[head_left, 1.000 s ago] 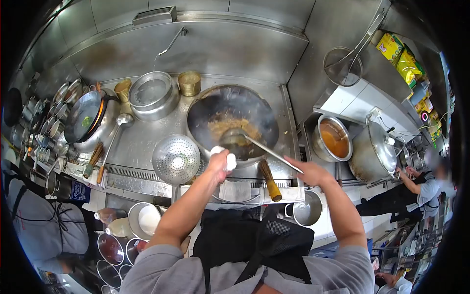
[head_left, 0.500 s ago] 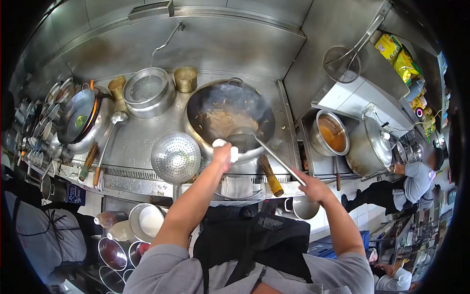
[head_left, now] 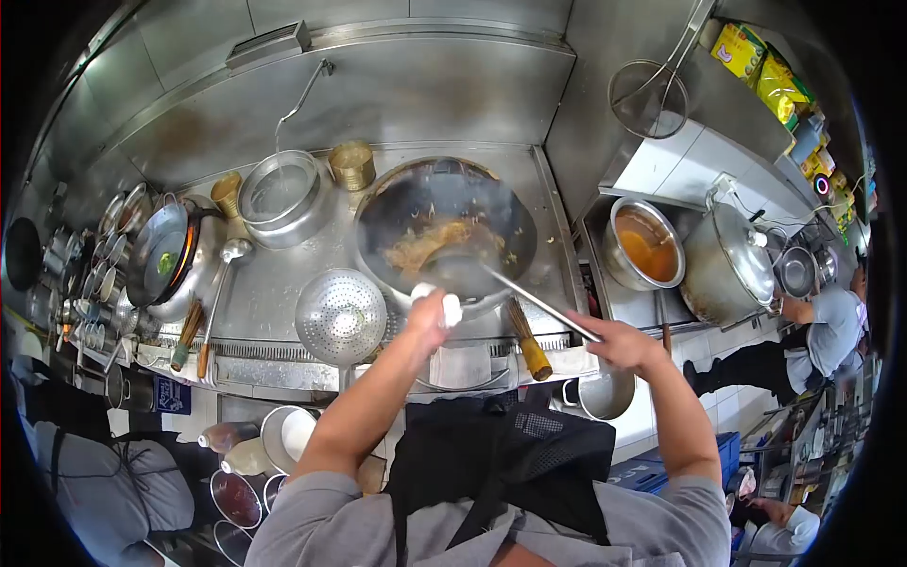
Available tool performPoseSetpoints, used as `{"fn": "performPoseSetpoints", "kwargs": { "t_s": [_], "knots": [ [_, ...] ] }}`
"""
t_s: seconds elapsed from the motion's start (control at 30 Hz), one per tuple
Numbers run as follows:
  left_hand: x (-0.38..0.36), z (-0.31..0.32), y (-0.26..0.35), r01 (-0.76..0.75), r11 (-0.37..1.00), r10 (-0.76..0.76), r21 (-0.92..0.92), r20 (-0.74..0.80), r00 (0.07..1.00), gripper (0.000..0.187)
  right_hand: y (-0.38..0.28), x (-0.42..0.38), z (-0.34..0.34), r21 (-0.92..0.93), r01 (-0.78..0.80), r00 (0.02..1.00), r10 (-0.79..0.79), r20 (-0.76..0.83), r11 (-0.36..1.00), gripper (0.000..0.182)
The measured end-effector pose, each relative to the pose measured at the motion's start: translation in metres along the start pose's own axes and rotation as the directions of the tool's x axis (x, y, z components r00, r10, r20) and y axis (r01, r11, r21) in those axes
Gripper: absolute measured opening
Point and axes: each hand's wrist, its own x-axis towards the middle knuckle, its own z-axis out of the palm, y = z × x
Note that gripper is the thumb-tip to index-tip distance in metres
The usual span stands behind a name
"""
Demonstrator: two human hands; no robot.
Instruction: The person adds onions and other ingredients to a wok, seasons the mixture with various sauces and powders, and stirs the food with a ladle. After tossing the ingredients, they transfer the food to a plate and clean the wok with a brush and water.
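Observation:
A dark wok (head_left: 515,213) on the stove holds steaming, brownish shredded food (head_left: 430,244). My left hand (head_left: 427,319) is closed around a folded white cloth (head_left: 452,310) at the wok's near rim; whatever part of the rim lies under the cloth is hidden. In my right hand (head_left: 624,342) is the long metal handle of a wok ladle (head_left: 539,302). The ladle's head is inside the near side of the wok, blurred against the dark metal. Just left of my left hand lies a round perforated strainer (head_left: 341,317).
A bamboo brush (head_left: 529,342) lies right of the wok at the counter edge. Farther right stand a pot of orange-brown liquid (head_left: 647,248) and a large lidded pot (head_left: 727,265). Behind are a metal basin (head_left: 280,198) and tins (head_left: 351,166). Other people (head_left: 822,326) stand on both sides.
The food in the wok has shifted and looks more orange-brown. My right hand has moved slightly right with the ladle. The whole view has turned a little.

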Motion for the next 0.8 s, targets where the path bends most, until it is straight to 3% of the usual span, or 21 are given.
{"fn": "performPoseSetpoints", "kwargs": {
  "t_s": [0.03, 0.07, 0.1, 0.13, 0.17, 0.2, 0.23, 0.27, 0.33, 0.4, 0.47, 0.6, 0.67, 0.73, 0.77, 0.8],
  "knots": [
    [0.029, -0.017, -0.024, -0.066, 0.998, 0.065, 0.008, 0.051, 0.997, 0.019, 0.025, 0.048, 0.028, -0.184, 0.049, 0.989, -0.073, -0.125, 0.982, 0.082],
    [0.048, -0.037, -0.054, -0.133, 0.991, 0.133, 0.001, 0.1, 0.986, 0.019, 0.007, 0.061, 0.032, -0.336, -0.105, 0.988, 0.059, -0.144, 0.936, 0.082],
    [0.023, -0.041, -0.073, -0.178, 0.982, 0.184, -0.067, 0.096, 0.978, 0.019, -0.004, 0.075, 0.033, -0.397, -0.224, 0.974, 0.187, -0.13, 0.89, 0.082],
    [-0.005, -0.045, -0.086, -0.195, 0.98, 0.194, -0.033, -0.025, 0.981, 0.019, -0.015, 0.071, 0.035, -0.395, -0.204, 0.972, 0.137, -0.191, 0.896, 0.083],
    [-0.058, -0.034, -0.077, -0.197, 0.973, 0.193, -0.124, -0.043, 0.98, 0.026, -0.016, 0.063, 0.036, -0.359, -0.187, 0.971, 0.116, -0.209, 0.915, 0.083],
    [-0.067, -0.048, -0.084, -0.208, 0.976, 0.209, -0.057, 0.004, 0.978, 0.03, -0.016, 0.057, 0.036, -0.327, -0.162, 0.971, 0.092, -0.219, 0.931, 0.082],
    [-0.069, -0.046, -0.077, -0.2, 0.974, 0.197, -0.104, -0.038, 0.98, 0.031, -0.011, 0.053, 0.036, -0.333, -0.158, 0.974, 0.09, -0.21, 0.93, 0.082],
    [-0.068, -0.045, -0.071, -0.183, 0.971, 0.172, -0.152, -0.084, 0.982, 0.033, -0.003, 0.044, 0.038, -0.184, -0.088, 0.973, 0.045, -0.226, 0.979, 0.082],
    [-0.036, -0.044, -0.023, -0.075, 0.986, 0.07, -0.146, -0.038, 0.997, 0.013, -0.022, 0.023, 0.041, 0.14, -0.019, 0.972, 0.051, -0.23, 0.99, 0.081],
    [-0.065, -0.014, 0.041, 0.109, 0.987, -0.119, -0.121, -0.08, 0.99, 0.018, -0.046, 0.01, 0.043, 0.16, 0.027, 0.961, 0.018, -0.276, 0.987, 0.08],
    [-0.065, -0.017, 0.048, 0.105, 0.987, -0.107, -0.124, -0.009, 0.994, 0.016, -0.062, 0.007, 0.044, 0.193, 0.025, 0.947, 0.039, -0.318, 0.981, 0.08],
    [-0.102, -0.016, 0.076, 0.111, 0.98, -0.117, -0.163, -0.029, 0.993, 0.013, -0.104, -0.004, 0.039, 0.281, -0.013, 0.889, 0.14, -0.437, 0.96, 0.078],
    [-0.114, -0.012, 0.085, 0.029, 0.995, -0.028, -0.097, 0.009, 1.0, 0.013, -0.113, -0.004, 0.036, 0.229, -0.022, 0.866, 0.133, -0.482, 0.973, 0.078],
    [-0.103, -0.023, 0.037, -0.24, 0.969, 0.246, -0.06, 0.12, 0.962, 0.021, -0.116, 0.002, 0.035, -0.01, -0.041, 0.776, 0.025, -0.63, 0.999, 0.08],
    [-0.103, -0.02, 0.009, -0.365, 0.93, 0.367, -0.033, 0.076, 0.927, 0.025, -0.124, 0.007, 0.036, 0.011, -0.173, 0.789, 0.146, -0.597, 0.985, 0.081],
    [-0.1, -0.013, -0.012, -0.48, 0.877, 0.48, 0.001, 0.035, 0.877, 0.03, -0.117, 0.024, 0.043, 0.021, -0.179, 0.783, 0.155, -0.603, 0.984, 0.081]
  ]
}}
